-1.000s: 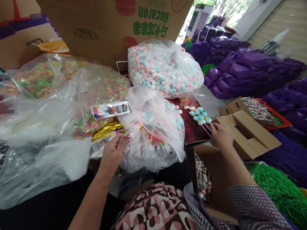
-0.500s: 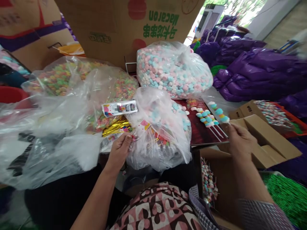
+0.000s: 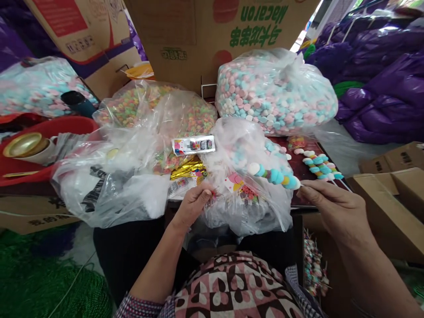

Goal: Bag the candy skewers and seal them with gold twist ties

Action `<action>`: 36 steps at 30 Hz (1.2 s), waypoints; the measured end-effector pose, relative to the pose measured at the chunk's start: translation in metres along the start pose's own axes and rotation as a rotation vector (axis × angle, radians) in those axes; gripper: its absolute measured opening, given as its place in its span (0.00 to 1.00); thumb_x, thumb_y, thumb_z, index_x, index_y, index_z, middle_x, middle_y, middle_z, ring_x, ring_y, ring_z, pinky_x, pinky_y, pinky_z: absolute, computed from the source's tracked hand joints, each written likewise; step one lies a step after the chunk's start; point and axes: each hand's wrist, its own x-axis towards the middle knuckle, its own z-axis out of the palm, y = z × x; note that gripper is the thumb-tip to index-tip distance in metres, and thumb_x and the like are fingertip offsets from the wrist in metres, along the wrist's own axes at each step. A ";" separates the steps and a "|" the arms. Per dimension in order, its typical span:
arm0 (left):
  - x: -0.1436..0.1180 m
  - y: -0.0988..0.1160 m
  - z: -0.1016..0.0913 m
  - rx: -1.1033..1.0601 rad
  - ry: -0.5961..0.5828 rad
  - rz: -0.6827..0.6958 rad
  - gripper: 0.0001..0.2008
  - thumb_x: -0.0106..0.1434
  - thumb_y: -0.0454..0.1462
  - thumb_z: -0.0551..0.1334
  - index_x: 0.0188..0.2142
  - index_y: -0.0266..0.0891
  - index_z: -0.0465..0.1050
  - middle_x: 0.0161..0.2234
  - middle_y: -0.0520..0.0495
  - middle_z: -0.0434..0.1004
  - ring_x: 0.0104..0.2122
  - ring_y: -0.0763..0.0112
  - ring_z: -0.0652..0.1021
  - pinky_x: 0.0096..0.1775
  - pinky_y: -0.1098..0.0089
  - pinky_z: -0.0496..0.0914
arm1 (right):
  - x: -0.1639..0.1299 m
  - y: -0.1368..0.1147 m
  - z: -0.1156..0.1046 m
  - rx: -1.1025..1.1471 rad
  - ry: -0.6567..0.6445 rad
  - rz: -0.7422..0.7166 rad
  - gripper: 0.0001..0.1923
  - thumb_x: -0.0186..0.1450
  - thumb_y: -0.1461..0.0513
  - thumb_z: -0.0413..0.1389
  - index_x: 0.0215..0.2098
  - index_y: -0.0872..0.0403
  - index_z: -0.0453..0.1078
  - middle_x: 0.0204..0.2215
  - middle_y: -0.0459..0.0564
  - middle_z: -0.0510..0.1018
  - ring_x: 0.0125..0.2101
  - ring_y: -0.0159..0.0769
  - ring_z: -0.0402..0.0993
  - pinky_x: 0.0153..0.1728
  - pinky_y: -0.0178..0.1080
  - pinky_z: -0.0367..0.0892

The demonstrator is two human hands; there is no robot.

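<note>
My right hand is closed on the stick end of a marshmallow skewer, which points left with white, blue and yellow pieces along it. My left hand pinches the edge of a clear plastic wrapper with colourful print, spread in front of an open bag of marshmallows. How much of that plastic belongs to the wrapper is hard to make out. Several finished skewers lie on the dark red tabletop. Gold twist ties and a silver printed packet are beyond my left hand.
A big bag of pastel marshmallows stands at the back, bags of gummy candy at the left. A red basin is far left. An open carton stands right; wrapped skewers lie in a box below.
My right hand has brought the skewer leftward from beside the other skewers to over the bag in front of me. My left hand keeps its pinch. The view has turned left.
</note>
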 end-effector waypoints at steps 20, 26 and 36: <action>0.014 0.020 0.001 0.182 -0.078 0.413 0.12 0.69 0.42 0.59 0.37 0.39 0.78 0.32 0.47 0.76 0.35 0.69 0.75 0.41 0.66 0.70 | 0.005 -0.013 -0.017 -0.085 -0.304 -0.132 0.08 0.58 0.60 0.65 0.34 0.39 0.83 0.31 0.43 0.85 0.32 0.30 0.80 0.35 0.31 0.74; 0.014 0.021 0.002 0.216 -0.103 0.450 0.11 0.70 0.41 0.58 0.38 0.39 0.79 0.32 0.47 0.76 0.37 0.69 0.76 0.42 0.66 0.71 | 0.008 -0.012 -0.019 -0.089 -0.328 -0.061 0.07 0.56 0.59 0.67 0.32 0.38 0.83 0.30 0.43 0.85 0.31 0.32 0.81 0.32 0.31 0.75; 0.015 0.018 -0.002 0.375 -0.029 0.537 0.11 0.70 0.41 0.58 0.38 0.40 0.78 0.34 0.47 0.77 0.38 0.69 0.76 0.43 0.65 0.70 | 0.012 -0.023 -0.021 -0.213 -0.418 0.067 0.21 0.47 0.39 0.68 0.27 0.43 0.83 0.26 0.48 0.83 0.27 0.35 0.76 0.26 0.34 0.72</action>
